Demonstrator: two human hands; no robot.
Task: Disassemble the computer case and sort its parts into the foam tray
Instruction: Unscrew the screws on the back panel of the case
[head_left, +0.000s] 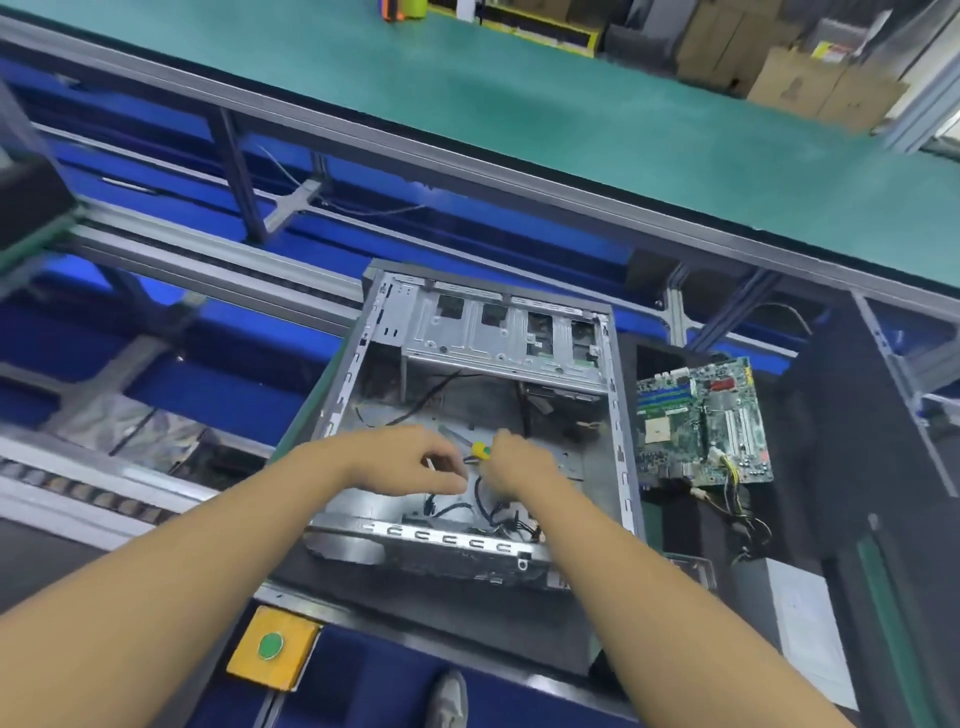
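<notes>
Nothing can be read: the label (831, 52) on the cardboard box (800, 88) far beyond the computer case (467, 332) is blurred, and markings on the circuit board (701, 421) just right of the case are too small.

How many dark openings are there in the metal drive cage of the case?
4 openings in a row along the drive cage: far left, second, third, far right. None seems hidden.
</notes>
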